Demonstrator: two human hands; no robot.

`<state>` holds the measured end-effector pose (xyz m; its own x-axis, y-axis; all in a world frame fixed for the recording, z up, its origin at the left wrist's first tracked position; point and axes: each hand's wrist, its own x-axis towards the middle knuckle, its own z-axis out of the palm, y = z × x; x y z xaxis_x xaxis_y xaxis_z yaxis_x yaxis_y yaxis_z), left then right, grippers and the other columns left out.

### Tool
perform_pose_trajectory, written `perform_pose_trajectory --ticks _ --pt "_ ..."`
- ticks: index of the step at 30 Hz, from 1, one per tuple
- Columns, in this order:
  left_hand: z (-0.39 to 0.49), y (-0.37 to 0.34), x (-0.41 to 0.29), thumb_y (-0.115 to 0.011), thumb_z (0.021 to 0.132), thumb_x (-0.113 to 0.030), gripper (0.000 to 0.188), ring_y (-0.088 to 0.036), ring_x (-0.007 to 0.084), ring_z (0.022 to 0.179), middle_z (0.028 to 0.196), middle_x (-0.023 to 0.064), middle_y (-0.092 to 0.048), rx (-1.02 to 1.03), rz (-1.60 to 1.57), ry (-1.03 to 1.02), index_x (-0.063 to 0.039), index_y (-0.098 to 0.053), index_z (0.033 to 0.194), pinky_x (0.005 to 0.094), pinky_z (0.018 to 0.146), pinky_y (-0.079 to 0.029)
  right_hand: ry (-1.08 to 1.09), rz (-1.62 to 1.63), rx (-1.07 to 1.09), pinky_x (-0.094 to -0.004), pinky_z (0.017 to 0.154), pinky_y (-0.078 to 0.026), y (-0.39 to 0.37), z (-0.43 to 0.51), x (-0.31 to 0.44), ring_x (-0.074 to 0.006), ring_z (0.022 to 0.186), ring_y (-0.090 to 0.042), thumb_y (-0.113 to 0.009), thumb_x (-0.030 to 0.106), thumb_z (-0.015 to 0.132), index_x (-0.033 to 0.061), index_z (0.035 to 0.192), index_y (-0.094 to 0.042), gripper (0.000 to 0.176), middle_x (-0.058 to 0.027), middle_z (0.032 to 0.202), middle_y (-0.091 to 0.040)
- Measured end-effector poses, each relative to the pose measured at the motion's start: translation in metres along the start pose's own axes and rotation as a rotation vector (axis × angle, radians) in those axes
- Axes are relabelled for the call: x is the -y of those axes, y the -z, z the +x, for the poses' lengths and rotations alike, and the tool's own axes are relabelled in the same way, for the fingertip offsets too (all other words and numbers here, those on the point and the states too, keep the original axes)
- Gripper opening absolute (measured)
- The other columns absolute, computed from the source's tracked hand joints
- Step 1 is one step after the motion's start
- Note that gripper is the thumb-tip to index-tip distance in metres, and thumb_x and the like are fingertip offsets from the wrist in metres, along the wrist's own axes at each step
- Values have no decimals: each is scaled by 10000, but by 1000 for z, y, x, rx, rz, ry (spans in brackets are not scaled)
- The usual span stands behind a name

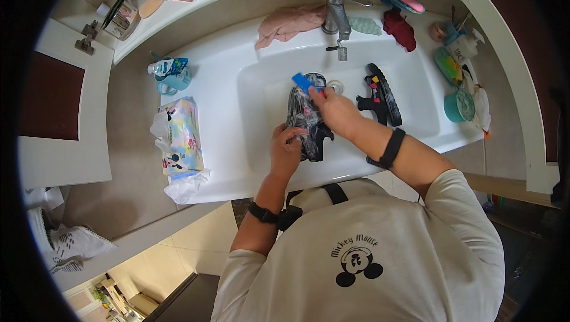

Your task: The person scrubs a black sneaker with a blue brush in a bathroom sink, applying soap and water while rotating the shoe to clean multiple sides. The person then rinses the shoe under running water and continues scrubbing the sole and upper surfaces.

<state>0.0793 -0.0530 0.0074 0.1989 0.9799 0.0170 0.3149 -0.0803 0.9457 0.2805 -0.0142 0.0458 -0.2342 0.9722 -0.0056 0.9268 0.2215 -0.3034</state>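
A soapy black sandal (310, 121) is held over the basin of the white sink (258, 99), with white lather along its side and toe. My left hand (287, 148) grips the near part of this sandal, its thumb across the straps. In my right hand (336, 110) is a blue scrubbing brush (303, 82), which lies over the toe end of the sandal; its bristles are hidden. Right of my right hand, a second black sandal (384, 94) with red and yellow details rests on its side in the basin, partly covered by my forearm.
Beyond the basin stands a metal faucet (337, 14), flanked by a pink cloth (289, 25) and a dark red cloth (399, 30). A tissue pack (181, 137) and a blue mug (176, 82) occupy the left ledge. A teal cup (459, 105) and a pump bottle (464, 48) line the right.
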Motion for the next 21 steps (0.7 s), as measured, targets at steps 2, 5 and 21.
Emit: perform_pose_trajectory --ticks 2,5,21 --pt "3 5 6 -553 770 86 319 -626 306 1024 1194 192 -551 11 20 -20 -101 -727 962 364 889 -496 95 46 30 -479 603 -550 6 -23 23 -400 744 -655 -550 28 838 97 1422 -443 597 -220 1019 -570" --pt "2 7 16 -544 777 90 309 -625 308 1039 1210 202 -549 -66 161 -92 -94 -721 952 371 877 -502 220 82 27 -465 584 -549 11 -44 40 -382 722 -656 -556 22 816 107 1436 -436 637 -206 1006 -566" --pt "-10 20 -19 -631 774 32 207 -663 348 935 1290 189 -552 13 454 -41 -153 -711 825 415 803 -538 289 -4 101 -446 578 -552 14 -38 28 -345 718 -679 -545 103 878 113 1344 -510 468 -191 992 -587"
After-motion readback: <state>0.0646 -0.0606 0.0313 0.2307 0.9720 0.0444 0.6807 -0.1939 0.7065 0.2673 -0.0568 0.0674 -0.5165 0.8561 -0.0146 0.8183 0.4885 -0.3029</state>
